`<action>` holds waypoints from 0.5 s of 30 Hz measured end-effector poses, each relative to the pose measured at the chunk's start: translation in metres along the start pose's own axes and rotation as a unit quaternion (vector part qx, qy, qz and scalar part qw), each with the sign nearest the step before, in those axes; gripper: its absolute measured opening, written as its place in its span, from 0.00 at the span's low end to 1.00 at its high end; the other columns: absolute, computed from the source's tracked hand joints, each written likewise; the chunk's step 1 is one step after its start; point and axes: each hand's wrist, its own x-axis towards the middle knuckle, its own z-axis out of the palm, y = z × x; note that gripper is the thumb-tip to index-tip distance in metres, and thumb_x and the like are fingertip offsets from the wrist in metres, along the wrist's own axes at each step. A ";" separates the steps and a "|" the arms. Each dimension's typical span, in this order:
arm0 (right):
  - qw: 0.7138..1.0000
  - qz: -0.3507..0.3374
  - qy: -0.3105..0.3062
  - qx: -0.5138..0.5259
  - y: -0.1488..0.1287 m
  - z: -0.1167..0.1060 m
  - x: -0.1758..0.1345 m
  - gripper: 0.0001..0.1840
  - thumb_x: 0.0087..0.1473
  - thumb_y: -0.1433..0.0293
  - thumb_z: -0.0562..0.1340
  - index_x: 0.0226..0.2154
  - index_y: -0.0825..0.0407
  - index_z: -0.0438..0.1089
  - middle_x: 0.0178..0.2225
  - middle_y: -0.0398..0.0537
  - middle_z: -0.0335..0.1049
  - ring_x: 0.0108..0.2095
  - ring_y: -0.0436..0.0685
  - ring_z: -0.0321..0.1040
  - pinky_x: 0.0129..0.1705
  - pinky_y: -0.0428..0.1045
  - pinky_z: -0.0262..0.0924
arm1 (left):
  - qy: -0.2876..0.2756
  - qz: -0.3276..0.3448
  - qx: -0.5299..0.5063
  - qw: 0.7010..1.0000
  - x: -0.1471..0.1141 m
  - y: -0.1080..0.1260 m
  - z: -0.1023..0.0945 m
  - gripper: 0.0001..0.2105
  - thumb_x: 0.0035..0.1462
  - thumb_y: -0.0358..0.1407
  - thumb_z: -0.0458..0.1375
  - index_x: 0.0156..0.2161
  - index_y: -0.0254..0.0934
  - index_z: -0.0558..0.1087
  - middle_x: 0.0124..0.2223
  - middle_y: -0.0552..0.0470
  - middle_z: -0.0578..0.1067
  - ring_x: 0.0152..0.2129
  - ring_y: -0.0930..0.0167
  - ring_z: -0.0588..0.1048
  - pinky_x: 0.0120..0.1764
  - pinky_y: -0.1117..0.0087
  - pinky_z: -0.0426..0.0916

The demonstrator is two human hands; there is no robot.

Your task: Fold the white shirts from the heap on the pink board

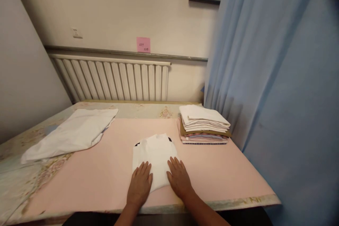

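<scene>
pink cover point(212, 171) is carrying white cloth point(156, 155) front-centre; left hand point(140, 184) and right hand point(179, 177) are lying flat on it, clasping nothing. folded stack point(205, 123) is standing right; loose fabric point(76, 132) left is seemingly remaining unfolded.

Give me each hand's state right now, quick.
Left hand: open, palm down on the folded white cloth, gripping nothing.
Right hand: open, palm down at the cloth's right edge, gripping nothing.

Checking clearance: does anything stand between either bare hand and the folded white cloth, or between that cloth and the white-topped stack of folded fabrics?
Nothing visible: the left hand and right hand rest on the cloth; only the flat pink sheet separates it from the stack.
</scene>
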 end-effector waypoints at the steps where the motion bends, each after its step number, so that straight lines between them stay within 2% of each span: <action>1: 1.000 0.001 0.001 0.000 0.000 0.000 0.000 0.22 0.61 0.64 0.53 0.57 0.49 0.62 0.61 0.47 0.59 0.62 0.60 0.52 0.62 0.58 0.48 | -0.002 0.000 0.001 1.000 0.000 0.000 0.000 0.21 0.63 0.39 0.45 0.57 0.36 0.68 0.60 0.47 0.68 0.58 0.62 0.64 0.57 0.55 0.60; 15: 1.000 -0.009 0.015 -0.003 0.002 0.002 -0.002 0.22 0.61 0.65 0.53 0.58 0.49 0.62 0.60 0.47 0.60 0.62 0.60 0.52 0.61 0.59 0.48 | -0.019 -0.012 -0.016 1.000 0.000 0.002 -0.003 0.21 0.63 0.40 0.45 0.57 0.37 0.67 0.60 0.46 0.67 0.59 0.61 0.62 0.58 0.55 0.58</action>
